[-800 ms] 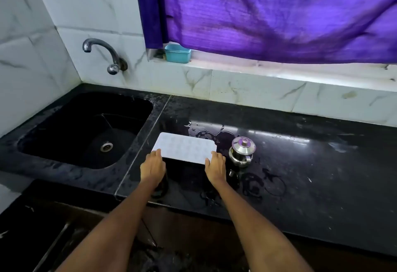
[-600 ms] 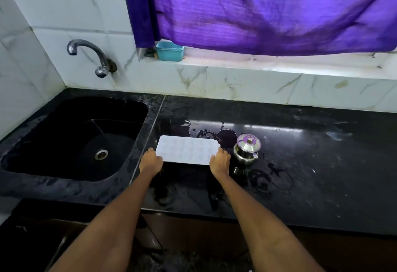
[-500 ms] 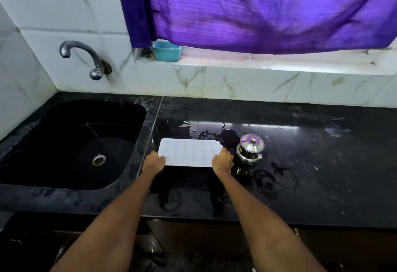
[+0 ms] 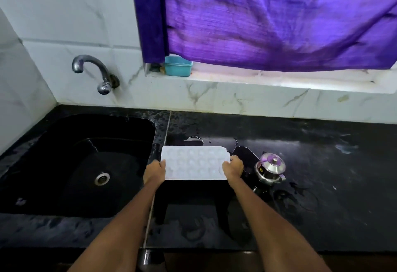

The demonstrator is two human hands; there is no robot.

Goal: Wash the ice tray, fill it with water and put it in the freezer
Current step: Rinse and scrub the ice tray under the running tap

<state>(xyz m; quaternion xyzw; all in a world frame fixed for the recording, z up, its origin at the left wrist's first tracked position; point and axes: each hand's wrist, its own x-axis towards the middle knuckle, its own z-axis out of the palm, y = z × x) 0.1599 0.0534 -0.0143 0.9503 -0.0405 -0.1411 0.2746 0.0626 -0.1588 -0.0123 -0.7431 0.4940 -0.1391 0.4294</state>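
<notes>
A white ice tray (image 4: pixel 193 163) with several round cells is held level just above the wet black counter (image 4: pixel 322 185), right of the sink. My left hand (image 4: pixel 153 171) grips its left short end. My right hand (image 4: pixel 233 168) grips its right short end, thumb on top. Whether the cells hold water cannot be made out.
A black sink (image 4: pixel 86 164) with a metal drain lies to the left, under a wall tap (image 4: pixel 92 71). A small steel lidded pot (image 4: pixel 271 170) stands close to my right hand. A teal tub (image 4: pixel 178 66) sits on the window sill below a purple curtain (image 4: pixel 268 18).
Both hands have closed on the tray's ends and the tray has come slightly up and toward me. The view has shifted left and tilted up a little.
</notes>
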